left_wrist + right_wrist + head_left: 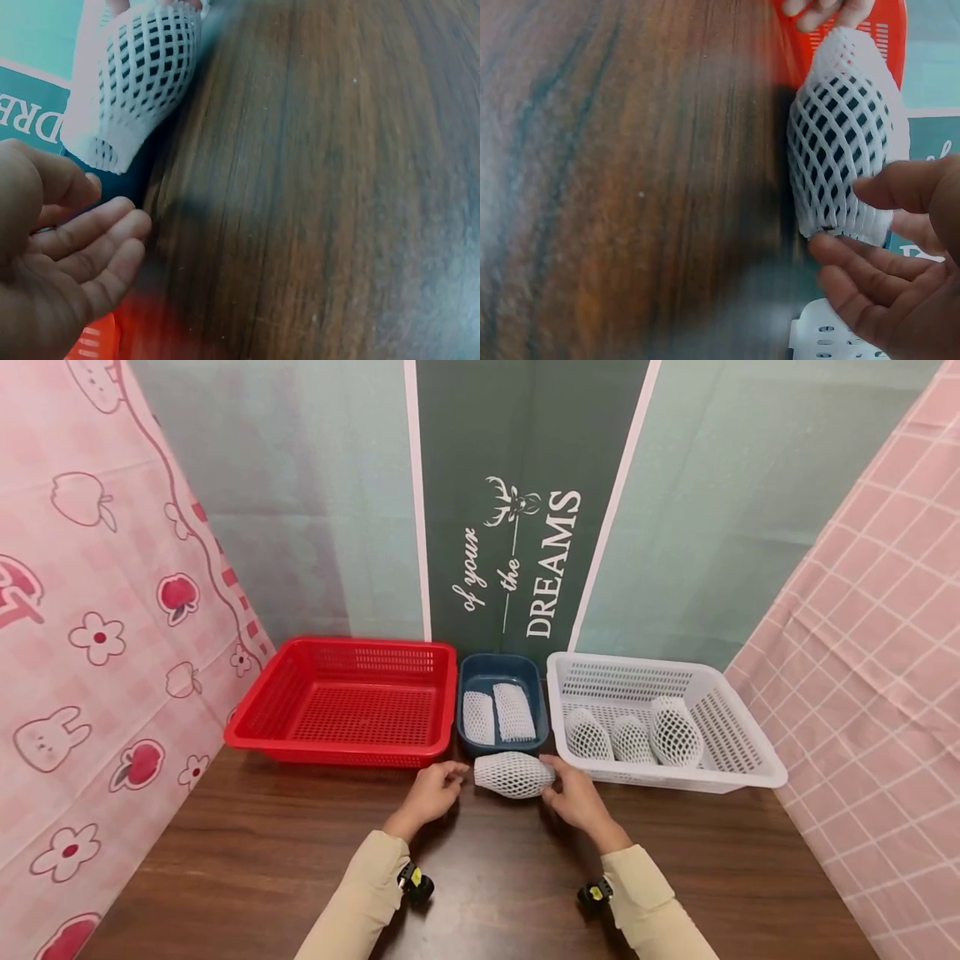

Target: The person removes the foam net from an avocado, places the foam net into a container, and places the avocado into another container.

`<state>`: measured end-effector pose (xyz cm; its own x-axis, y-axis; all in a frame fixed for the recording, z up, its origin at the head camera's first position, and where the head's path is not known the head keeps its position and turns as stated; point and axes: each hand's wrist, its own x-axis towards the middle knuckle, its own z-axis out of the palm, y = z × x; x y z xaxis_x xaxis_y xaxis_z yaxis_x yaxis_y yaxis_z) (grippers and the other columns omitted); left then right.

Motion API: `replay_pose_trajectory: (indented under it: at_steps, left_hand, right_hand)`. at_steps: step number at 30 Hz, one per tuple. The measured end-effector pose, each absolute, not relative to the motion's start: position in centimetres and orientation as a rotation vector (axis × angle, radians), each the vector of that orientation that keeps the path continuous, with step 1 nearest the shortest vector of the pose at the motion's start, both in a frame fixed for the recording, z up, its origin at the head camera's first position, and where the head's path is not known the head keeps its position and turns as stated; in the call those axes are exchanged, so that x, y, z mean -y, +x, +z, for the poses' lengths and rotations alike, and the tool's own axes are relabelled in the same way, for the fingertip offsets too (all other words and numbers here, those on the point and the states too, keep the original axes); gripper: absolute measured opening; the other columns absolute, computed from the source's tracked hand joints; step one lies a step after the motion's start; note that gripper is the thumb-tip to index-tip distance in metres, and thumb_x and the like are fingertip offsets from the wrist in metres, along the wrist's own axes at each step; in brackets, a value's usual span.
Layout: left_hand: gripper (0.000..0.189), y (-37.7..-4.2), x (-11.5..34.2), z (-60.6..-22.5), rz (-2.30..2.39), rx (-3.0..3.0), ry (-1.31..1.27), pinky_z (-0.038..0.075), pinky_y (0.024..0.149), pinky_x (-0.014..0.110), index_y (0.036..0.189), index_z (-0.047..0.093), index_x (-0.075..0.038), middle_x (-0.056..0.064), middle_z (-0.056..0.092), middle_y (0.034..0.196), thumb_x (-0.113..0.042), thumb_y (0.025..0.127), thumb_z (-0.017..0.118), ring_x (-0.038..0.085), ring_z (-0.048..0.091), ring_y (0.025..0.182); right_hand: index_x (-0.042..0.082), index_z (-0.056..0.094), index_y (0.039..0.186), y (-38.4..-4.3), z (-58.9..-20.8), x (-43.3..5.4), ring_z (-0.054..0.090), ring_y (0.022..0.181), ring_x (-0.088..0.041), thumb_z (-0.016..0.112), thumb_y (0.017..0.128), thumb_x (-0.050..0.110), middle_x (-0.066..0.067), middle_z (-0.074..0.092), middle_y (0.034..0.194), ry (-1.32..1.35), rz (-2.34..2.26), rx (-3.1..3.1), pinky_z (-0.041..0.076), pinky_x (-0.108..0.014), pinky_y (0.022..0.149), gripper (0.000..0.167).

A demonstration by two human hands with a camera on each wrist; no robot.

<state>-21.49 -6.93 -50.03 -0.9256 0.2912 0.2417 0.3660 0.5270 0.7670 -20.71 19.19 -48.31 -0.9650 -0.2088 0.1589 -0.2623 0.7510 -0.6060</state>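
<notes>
A white foam fruit net, bulging around something dark, lies sideways above the table in front of the blue bin. My right hand pinches its right end between thumb and fingers; the right wrist view shows that grip on the foam net. Just off the other end is my left hand, its fingers loosely bent and holding nothing. A small gap separates them from the foam net in the left wrist view. What sits inside the mesh cannot be made out.
A red basket stands at the left. The blue bin in the middle holds two flat foam nets. At the right, a white basket contains three filled foam nets. Cloth hangs behind and on both sides of the wooden table.
</notes>
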Motion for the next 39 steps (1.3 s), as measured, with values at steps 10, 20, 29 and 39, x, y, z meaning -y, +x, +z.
replay_pose_trajectory:
  at_steps: [10,20,29,39]
  left_hand:
    - [0.014,-21.8,6.2,-49.8,-1.411,2.586,-0.574,0.049,0.068,0.031,0.092,0.071,-0.003,0.004,0.068,0.088,0.001,0.080,0.064,0.015,0.059,0.069]
    - [0.012,-22.0,5.3,-50.3,-1.516,2.464,-0.554,0.050,0.072,0.032,0.083,0.073,-0.003,0.004,0.069,0.084,0.000,0.071,0.075,0.020,0.064,0.080]
    - [0.024,-22.1,4.8,-50.7,-1.592,2.553,-0.643,0.051,0.065,0.024,0.091,0.071,-0.002,0.005,0.068,0.087,0.005,0.068,0.073,0.014,0.064,0.076]
    - [0.042,-22.3,3.9,-50.8,-1.765,2.567,-0.594,0.052,0.063,0.026,0.102,0.057,0.002,0.017,0.066,0.096,0.016,0.063,0.066,0.022,0.065,0.080]
  right_hand:
    - [-0.001,0.062,0.115,-20.9,-48.3,-18.7,0.058,0.065,-0.014,0.070,0.074,-0.003,-0.006,0.064,0.080,0.302,1.062,2.812,0.047,-0.027,0.053,0.042]
    - [0.001,0.067,0.102,-20.7,-48.8,-18.9,0.058,0.066,-0.014,0.072,0.071,-0.004,-0.005,0.064,0.079,0.303,1.032,2.766,0.047,-0.030,0.059,0.031]
    - [0.003,0.067,0.093,-20.6,-49.0,-18.9,0.058,0.066,-0.016,0.072,0.071,-0.005,-0.004,0.064,0.078,0.307,1.046,2.734,0.048,-0.031,0.060,0.024]
    - [0.003,0.068,0.087,-20.5,-49.3,-19.2,0.056,0.065,-0.017,0.073,0.070,-0.004,-0.002,0.065,0.076,0.340,1.004,2.709,0.046,-0.033,0.060,0.019]
